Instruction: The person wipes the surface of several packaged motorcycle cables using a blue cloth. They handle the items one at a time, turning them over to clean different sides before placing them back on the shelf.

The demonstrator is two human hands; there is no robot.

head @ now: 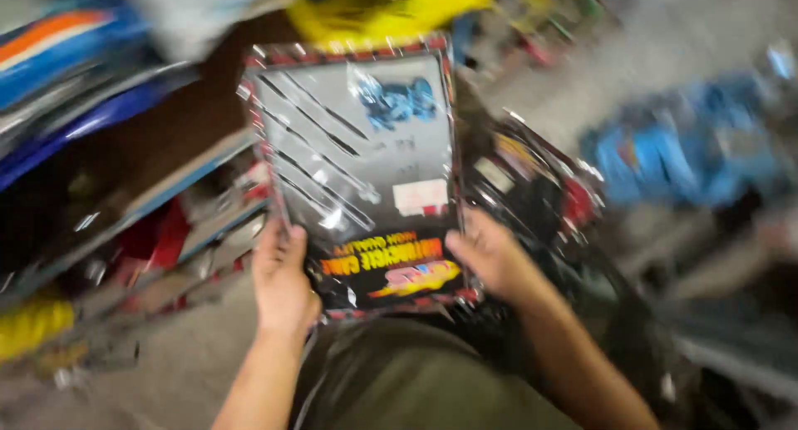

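Observation:
A flat plastic package (pixel 357 164) with a grey card, several thin black cables and a small bag of blue parts is held upright in front of me. My left hand (pixel 281 276) grips its lower left edge. My right hand (pixel 490 259) grips its lower right edge. The package's bottom strip is black with yellow and red print. The whole view is motion-blurred.
Shelves (pixel 150 205) with blue, red and yellow goods stand at the left. More glossy dark packages (pixel 540 189) lie behind the held one. A blue bundle (pixel 690 151) lies on the grey floor at right. My olive trouser leg (pixel 399 380) fills the bottom centre.

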